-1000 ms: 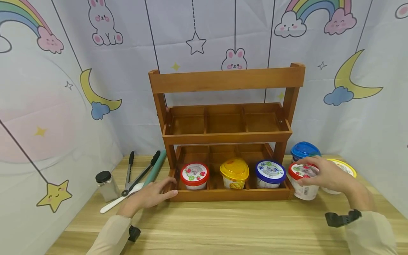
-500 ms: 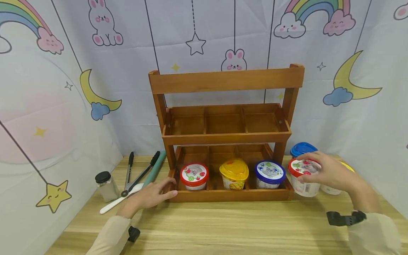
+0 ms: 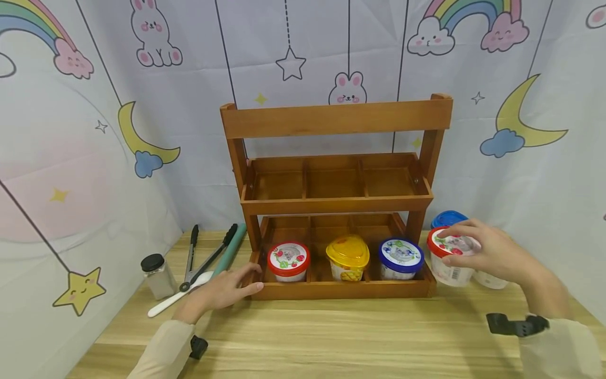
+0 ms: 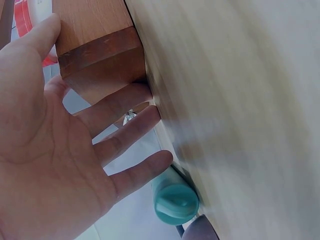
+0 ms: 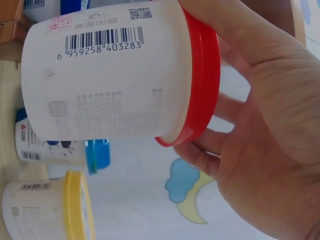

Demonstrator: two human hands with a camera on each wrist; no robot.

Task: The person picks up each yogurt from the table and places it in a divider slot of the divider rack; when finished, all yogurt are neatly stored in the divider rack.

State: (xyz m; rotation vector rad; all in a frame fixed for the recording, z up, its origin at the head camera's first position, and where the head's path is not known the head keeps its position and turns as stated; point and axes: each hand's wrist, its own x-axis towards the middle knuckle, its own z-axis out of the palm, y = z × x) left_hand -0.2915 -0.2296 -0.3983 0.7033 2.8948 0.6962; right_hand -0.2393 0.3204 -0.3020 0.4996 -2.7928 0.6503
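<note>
My right hand (image 3: 497,255) grips a white paper tub (image 5: 100,95) by its red lid (image 5: 202,75), thumb and fingers on opposite sides of the rim. In the head view this tub (image 3: 450,268) is just right of the wooden two-tier rack (image 3: 341,292), its base apparently off the table. My left hand (image 3: 222,289) touches the rack's lower left front corner. In the left wrist view the thumb lies on the front board (image 4: 95,25), while the other fingers reach along the side, fairly straight. The rack's lower tier bears a red-lidded tub (image 3: 289,262), a yellow-lidded tub (image 3: 349,258) and a blue-lidded tub (image 3: 401,259).
Behind my right hand stand a blue-lidded tub (image 5: 50,142) and a yellow-lidded tub (image 5: 45,210), partly hidden. At left lie tongs (image 3: 208,263), a white-handled utensil (image 3: 177,297), a green cylinder (image 3: 232,250) and a black-capped jar (image 3: 159,276). The upper tier (image 3: 336,204) has three compartments.
The red-lidded tub in my right hand has risen a little, and that hand has shifted slightly to the right. My left hand stays at the rack's corner.
</note>
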